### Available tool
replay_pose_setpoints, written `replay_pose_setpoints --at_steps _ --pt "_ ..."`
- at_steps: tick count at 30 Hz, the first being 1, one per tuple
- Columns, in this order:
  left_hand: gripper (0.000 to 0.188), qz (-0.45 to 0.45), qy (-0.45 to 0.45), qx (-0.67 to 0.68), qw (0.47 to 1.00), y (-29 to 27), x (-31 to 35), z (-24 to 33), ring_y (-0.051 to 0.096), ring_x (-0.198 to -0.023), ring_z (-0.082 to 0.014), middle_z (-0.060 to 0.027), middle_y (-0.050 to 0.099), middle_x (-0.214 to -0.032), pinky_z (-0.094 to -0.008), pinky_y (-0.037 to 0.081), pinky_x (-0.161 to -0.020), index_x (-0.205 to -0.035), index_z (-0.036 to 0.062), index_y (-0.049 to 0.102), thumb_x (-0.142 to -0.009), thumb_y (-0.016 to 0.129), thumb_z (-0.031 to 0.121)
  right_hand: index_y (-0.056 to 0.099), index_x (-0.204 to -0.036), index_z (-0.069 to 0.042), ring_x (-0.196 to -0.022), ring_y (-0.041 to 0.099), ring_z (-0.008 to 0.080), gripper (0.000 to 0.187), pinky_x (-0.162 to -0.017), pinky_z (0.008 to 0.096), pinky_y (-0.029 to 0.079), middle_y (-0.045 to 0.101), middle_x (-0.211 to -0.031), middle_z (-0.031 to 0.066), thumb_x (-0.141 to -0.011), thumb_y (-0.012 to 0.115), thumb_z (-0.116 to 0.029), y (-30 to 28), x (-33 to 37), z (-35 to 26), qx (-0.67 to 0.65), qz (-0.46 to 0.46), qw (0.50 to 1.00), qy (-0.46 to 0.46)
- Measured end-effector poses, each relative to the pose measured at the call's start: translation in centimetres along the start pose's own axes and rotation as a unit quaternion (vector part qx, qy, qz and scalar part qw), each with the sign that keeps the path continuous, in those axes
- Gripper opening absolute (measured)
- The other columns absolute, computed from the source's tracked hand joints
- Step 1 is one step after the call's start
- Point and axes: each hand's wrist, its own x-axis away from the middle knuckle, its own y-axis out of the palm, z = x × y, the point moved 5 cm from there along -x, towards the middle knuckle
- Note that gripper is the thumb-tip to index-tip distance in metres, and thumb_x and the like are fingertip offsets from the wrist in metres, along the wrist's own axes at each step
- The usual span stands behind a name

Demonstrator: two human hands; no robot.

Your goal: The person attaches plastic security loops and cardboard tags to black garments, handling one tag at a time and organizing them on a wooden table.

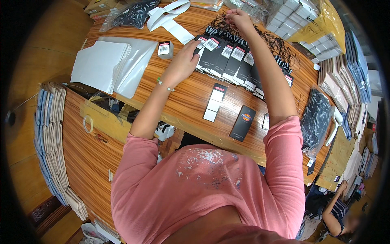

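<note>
A row of overlapping black hang tags (229, 61) with white barcode stickers lies across the table, their black strings (270, 38) tangled along the far side. My left hand (185, 63) is at the row's left end, fingers and thumb on either side of the end tags. Reaching over the row, my right hand (240, 21) has its fingers curled onto the strings at the far edge. Nearer to me are a single tag with white stickers (215, 102) and a plain-faced black tag (243, 123). A small stack of tags (165, 49) stands left of my left hand.
White sheets (101, 65) and clear plastic lie at left, with a white paper strip (172, 24) behind. Bags of black strings (317, 118) lie at right and far left. Boxes in yellow wrap (325, 28) and folded garments (339, 75) crowd the right. Another person (335, 211) sits at lower right.
</note>
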Motion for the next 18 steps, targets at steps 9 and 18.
replay_pose_setpoints --at_steps 9,18 --pt "0.04 0.065 0.077 -0.098 0.99 -1.2 0.9 4.1 0.034 -0.12 -0.0333 -0.0173 0.04 -0.127 -0.037 0.028 -0.1 -0.122 0.0026 0.042 -0.084 0.049 0.01 0.058 -0.1 -0.005 -0.064 0.062 0.0158 0.024 -0.06 0.029 0.048 0.063 -0.078 0.0104 -0.077 0.059 -0.014 -2.5 -2.4 0.4 0.309 0.056 0.944 -0.104" --pt "0.036 -0.101 0.103 0.026 0.989 2.2 6.2 4.9 0.05 -0.1 -0.0259 -0.0108 0.052 -0.109 -0.0328 0.04 -0.087 -0.107 0.0039 0.055 -0.076 0.065 0.017 0.056 -0.102 -0.003 -0.075 0.058 0.0162 0.022 -0.065 0.0265 0.045 0.061 -0.086 0.0082 -0.083 0.056 -0.013 -0.8 17.8 -9.7 0.295 -0.12 0.919 -0.234"
